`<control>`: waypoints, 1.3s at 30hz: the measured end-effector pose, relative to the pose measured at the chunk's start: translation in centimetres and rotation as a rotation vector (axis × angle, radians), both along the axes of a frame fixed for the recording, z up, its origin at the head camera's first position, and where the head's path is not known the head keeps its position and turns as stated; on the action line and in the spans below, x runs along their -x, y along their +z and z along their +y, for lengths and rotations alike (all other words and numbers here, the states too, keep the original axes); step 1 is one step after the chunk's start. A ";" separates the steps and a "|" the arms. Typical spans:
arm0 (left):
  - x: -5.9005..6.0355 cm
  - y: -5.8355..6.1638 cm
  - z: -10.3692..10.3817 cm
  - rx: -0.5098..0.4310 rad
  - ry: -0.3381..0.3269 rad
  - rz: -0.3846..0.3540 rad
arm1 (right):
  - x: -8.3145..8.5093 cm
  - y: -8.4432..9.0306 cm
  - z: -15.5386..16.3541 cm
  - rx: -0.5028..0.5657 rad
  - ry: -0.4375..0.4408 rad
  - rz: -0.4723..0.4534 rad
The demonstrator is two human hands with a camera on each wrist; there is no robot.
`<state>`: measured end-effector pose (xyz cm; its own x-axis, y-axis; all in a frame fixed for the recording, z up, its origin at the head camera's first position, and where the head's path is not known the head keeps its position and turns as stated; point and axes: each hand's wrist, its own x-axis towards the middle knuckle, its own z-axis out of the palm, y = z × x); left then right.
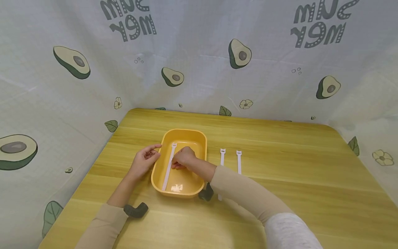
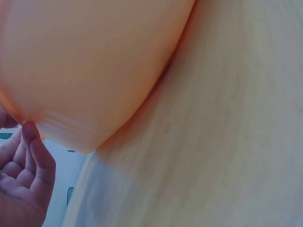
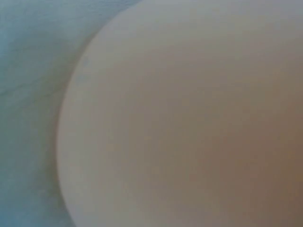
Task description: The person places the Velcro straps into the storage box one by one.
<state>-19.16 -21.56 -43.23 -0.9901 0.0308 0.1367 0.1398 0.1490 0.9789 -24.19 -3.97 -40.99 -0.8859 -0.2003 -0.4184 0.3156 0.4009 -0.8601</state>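
Nearest the head camera are the two sleeved forearms, a dark wrist camera strapped under each. Going left to right: the left hand (image 1: 143, 161) rests against the left wall of the yellow tray (image 1: 157, 173), fingers loosely extended with the forefinger pointing over the rim, gripping nothing; it seems set there to steady the tray. The left wrist view shows its fingertips (image 2: 29, 142) just at the tray's outer wall.

Inside the tray a white strap (image 1: 169, 167) lies lengthwise along the left side, buckle end at the far wall. The right hand (image 1: 183, 158) reaches down into the tray, fingers curled at the strap's middle; whether that grip pinches the strap I cannot tell. The right wrist view is only blur.

Right of the tray, two more white straps (image 1: 230, 161) lie parallel on the bench (image 1: 295, 180).
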 end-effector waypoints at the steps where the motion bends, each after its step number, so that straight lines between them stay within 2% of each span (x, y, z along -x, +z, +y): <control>1: 0.0 0.0 0.0 -0.001 0.002 -0.002 | 0.0 0.0 0.0 0.000 0.001 0.001; 11: 0.1 0.2 0.1 0.002 0.010 -0.010 | -0.1 0.5 0.2 0.015 0.004 -0.009; 18: 0.0 0.2 0.1 0.008 0.013 0.002 | -0.3 0.9 0.7 0.076 0.027 0.009; 25: -0.1 0.5 0.2 0.009 0.016 -0.005 | -0.2 2.3 1.7 0.108 0.119 0.132; 39: -0.2 0.7 0.0 0.028 0.014 -0.025 | -1.5 4.9 5.7 0.243 0.125 0.126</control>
